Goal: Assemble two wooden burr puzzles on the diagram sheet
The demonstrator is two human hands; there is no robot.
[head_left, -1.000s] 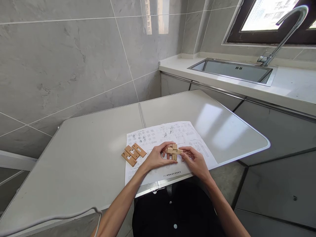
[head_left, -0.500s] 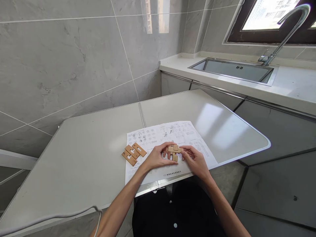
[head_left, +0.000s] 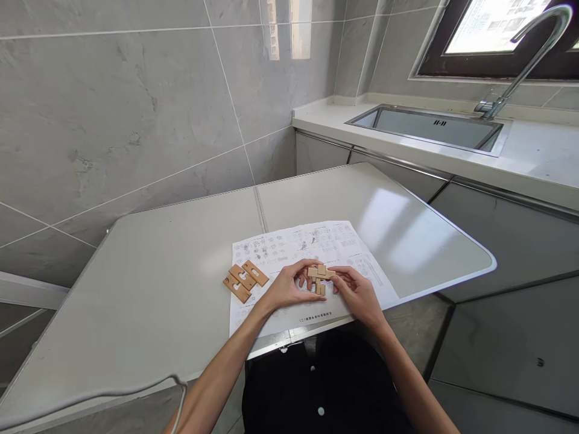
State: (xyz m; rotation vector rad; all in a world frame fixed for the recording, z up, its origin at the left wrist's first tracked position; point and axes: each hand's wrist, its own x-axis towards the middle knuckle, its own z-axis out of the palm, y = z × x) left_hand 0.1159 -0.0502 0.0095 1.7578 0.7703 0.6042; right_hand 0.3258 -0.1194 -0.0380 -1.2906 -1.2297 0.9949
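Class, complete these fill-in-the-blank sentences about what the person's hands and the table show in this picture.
1. Both hands, the left hand and the right hand, hold a small puzzle made of ____.
2. The puzzle is held over a printed ____ of diagrams.
3. The flat loose pieces lie to the ____ of the left hand.
4. Below the window, a tap curves over the ____.

Missing words: wood; sheet; left; sink
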